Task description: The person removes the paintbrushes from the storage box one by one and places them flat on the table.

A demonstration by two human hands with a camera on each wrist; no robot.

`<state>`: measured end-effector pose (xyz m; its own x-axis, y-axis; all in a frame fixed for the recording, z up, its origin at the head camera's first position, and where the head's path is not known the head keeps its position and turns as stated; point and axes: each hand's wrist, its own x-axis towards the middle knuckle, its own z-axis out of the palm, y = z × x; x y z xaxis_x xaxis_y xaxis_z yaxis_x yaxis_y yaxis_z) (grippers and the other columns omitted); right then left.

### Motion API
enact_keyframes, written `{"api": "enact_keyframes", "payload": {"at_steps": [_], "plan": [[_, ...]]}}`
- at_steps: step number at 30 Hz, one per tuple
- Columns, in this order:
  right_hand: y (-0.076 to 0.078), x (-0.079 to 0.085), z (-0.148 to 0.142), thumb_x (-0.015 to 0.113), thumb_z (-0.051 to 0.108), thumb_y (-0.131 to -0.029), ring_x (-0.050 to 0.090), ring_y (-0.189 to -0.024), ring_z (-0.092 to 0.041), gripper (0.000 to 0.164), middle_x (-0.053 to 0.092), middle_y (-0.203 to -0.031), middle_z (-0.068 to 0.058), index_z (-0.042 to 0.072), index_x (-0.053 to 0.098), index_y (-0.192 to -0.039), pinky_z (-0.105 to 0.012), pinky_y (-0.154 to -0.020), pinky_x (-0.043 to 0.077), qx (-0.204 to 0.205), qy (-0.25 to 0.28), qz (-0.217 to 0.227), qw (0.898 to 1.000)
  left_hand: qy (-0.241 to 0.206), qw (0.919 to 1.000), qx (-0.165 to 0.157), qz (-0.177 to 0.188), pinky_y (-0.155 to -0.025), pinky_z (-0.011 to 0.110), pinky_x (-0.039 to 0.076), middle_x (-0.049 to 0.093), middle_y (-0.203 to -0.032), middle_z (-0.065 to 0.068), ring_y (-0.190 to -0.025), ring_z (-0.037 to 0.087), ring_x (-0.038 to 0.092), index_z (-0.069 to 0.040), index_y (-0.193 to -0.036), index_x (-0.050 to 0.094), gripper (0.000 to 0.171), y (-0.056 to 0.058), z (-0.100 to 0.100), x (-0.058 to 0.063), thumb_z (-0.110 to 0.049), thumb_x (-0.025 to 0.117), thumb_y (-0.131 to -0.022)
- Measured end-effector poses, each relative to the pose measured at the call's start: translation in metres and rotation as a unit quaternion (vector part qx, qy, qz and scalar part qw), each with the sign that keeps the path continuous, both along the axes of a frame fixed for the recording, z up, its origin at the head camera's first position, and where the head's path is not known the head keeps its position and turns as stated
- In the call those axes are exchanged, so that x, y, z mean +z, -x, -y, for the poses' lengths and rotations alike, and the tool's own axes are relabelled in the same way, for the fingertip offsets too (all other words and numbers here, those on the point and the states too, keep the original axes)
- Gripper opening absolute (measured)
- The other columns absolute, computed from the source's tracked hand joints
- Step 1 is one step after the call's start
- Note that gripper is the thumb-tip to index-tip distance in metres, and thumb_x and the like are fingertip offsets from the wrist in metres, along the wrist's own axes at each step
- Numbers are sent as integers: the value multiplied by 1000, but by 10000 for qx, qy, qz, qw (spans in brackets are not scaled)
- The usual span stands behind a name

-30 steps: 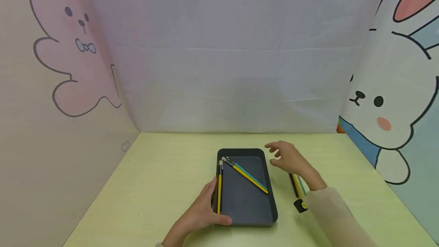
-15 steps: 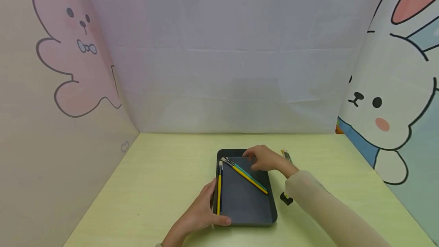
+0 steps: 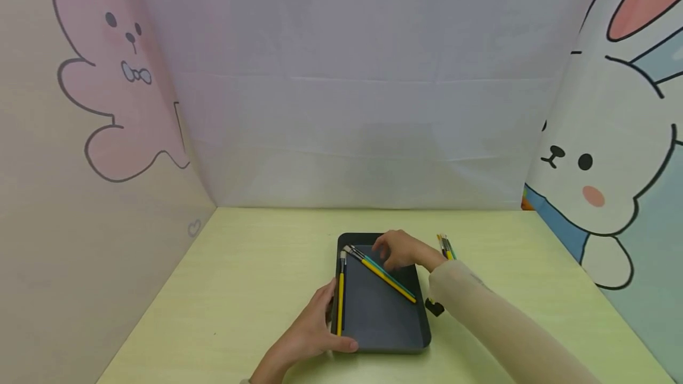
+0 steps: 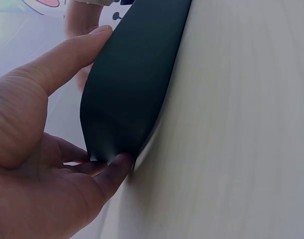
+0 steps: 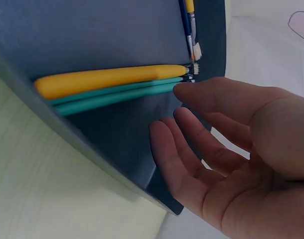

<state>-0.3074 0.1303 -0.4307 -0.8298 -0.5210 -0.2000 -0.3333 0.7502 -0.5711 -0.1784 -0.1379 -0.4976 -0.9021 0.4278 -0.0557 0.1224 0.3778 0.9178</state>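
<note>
A dark grey tray lies lengthwise on the table. My left hand grips its near left corner, and in the left wrist view the thumb and fingers are on the tray's wall. A yellow paintbrush and thin teal paintbrushes lie slantwise across the tray. Along its left wall rest another yellow paintbrush and a dark blue one. My right hand hovers over the tray's far right part, fingers loosely bent and holding nothing, thumb tip close to the teal brushes' metal ends.
More paintbrushes lie on the table right of the tray, partly hidden by the right sleeve. A small black object is near the tray's right wall. A white curtain and printed side panels surround the table.
My right hand has moved left from beside the tray to over its far right part. My left hand keeps hold of the corner, and the brushes in the tray lie as before.
</note>
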Motion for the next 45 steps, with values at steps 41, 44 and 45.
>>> {"api": "enact_keyframes", "payload": {"at_steps": [41, 44, 45], "plan": [[3, -19, 24, 75, -10, -87, 58, -65, -17, 36, 65, -82, -7, 10, 72, -116, -31, -56, 57, -1094, -465, 280, 9925, -16, 9999, -68, 113, -119, 53, 41, 22, -170, 24, -153, 40, 38, -4, -171, 12, 131, 2, 2, -2, -30, 99, -77], [2, -17, 20, 75, -10, -86, 56, -63, -17, 37, 66, -79, -7, 9, 72, -118, -33, -59, 58, -1114, -208, 390, 9928, -14, 9999, -73, 99, -119, 53, 40, 23, -170, 24, -153, 40, 37, -5, -171, 12, 131, 2, 2, -2, -29, 99, -77], [1, -16, 19, 74, -10, -87, 54, -62, -16, 37, 66, -78, -7, 8, 72, -119, -33, -60, 57, -1118, -123, 443, 9927, -18, 9999, -71, 99, -119, 54, 40, 22, -170, 24, -153, 40, 37, -5, -171, 11, 131, 2, 2, -1, -29, 99, -77]]}}
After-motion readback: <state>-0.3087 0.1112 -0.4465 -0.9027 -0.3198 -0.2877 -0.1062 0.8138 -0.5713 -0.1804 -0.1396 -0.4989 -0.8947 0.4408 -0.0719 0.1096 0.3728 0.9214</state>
